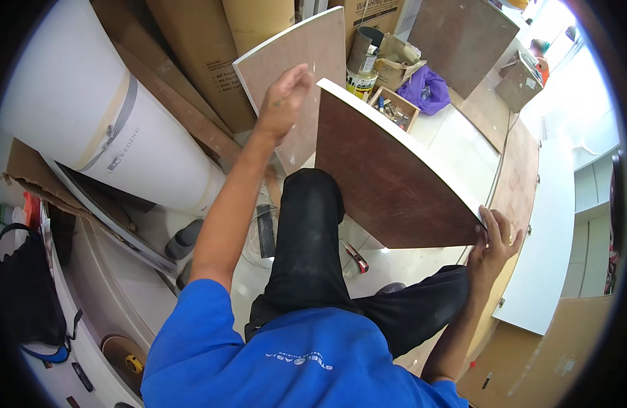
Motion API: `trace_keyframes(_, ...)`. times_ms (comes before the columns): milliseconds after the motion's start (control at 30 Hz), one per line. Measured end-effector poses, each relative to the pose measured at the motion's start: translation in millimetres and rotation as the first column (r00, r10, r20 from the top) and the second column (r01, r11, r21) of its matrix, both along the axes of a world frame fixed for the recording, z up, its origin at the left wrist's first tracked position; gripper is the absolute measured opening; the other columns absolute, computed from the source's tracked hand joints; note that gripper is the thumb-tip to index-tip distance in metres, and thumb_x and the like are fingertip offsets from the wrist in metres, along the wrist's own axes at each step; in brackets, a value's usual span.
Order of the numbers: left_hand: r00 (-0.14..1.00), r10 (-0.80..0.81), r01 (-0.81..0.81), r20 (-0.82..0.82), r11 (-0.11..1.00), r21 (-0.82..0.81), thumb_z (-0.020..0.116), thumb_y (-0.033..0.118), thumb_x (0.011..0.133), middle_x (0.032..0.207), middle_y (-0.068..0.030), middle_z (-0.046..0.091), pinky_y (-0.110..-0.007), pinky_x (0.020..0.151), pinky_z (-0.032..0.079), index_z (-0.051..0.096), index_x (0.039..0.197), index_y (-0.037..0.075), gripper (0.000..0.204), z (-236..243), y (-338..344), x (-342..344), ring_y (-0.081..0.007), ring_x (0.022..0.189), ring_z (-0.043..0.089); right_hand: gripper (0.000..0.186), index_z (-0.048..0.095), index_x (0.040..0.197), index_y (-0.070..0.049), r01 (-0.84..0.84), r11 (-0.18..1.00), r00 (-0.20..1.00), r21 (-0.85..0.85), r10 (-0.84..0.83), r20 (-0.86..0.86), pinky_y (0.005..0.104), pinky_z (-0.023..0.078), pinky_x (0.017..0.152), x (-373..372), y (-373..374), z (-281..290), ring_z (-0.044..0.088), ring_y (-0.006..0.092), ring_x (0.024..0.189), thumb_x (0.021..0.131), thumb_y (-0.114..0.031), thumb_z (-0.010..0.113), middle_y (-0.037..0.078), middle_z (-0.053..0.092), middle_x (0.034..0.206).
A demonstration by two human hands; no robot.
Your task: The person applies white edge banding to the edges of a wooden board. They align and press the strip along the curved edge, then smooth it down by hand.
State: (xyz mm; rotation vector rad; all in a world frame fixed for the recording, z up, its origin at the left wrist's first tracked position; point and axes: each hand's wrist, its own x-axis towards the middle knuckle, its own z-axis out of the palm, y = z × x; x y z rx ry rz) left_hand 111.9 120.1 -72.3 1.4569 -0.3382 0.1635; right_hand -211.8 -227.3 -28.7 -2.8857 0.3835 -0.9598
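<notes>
A dark brown wooden panel (388, 180) with a white edge stands tilted on its side in front of me, beside my knee. My right hand (492, 243) grips its near right corner, fingers over the white edge. Off the panel's far left corner, my left hand (286, 102) is raised with fingers stretched out, holding nothing. Just behind that hand leans a second panel (296, 61) with a pale edge. A red utility knife (355, 257) lies on the floor below the brown panel.
Behind the panel sit a wooden box of small tools (395, 111), a purple bag (424, 90) and a can (361, 84). A large white roll (89, 102) and cardboard (191, 47) stand at left. On the right lies a long white board (546, 245).
</notes>
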Motion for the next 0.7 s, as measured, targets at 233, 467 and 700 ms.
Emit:
trace_keyframes(233, 0.976, -0.089, 0.025, -0.197, 0.952, -0.305, 0.072, 0.019, 0.101, 0.090, -0.0002, 0.066, -0.030, 0.080, 0.047, 0.075, 0.101, -0.002, 0.021, 0, -50, 1, -0.0104, 0.087, 0.057, 0.047, 0.077, 0.129, -0.018, 0.046, 0.999, 0.999, 0.024, -0.046, 0.023, 0.0601, 0.012, 0.131, 12, 11, -1, 0.068, 0.0204, 0.118, 0.092, 0.008, 0.065, 0.004, 0.071, 0.120)
trace_keyframes(467, 0.978, 0.049, -0.100, -0.202, 0.963, -0.251, 0.073, 0.021, 0.099, 0.093, -0.0004, 0.067, -0.032, 0.085, 0.048, 0.074, 0.096, 0.003, 0.018, -13, -55, 15, -0.0113, 0.086, 0.058, 0.048, 0.077, 0.128, -0.017, 0.009, 0.998, 0.999, 0.061, -0.012, 0.039, 0.0619, 0.012, 0.131, 19, 17, 3, 0.068, 0.0221, 0.117, 0.089, 0.009, 0.063, 0.005, 0.070, 0.123)
trace_keyframes(700, 0.894, -0.298, 0.276, -0.334, 0.955, -0.113, 0.071, 0.022, 0.102, 0.092, 0.0020, 0.069, -0.032, 0.082, 0.050, 0.076, 0.097, 0.008, 0.016, 16, -14, 27, -0.0110, 0.084, 0.061, 0.047, 0.068, 0.138, -0.016, -0.008, 1.000, 0.999, 0.000, 0.008, -0.054, 0.0639, 0.018, 0.128, 12, 26, 23, 0.062, 0.0265, 0.127, 0.092, -0.009, 0.073, 0.007, 0.068, 0.124)
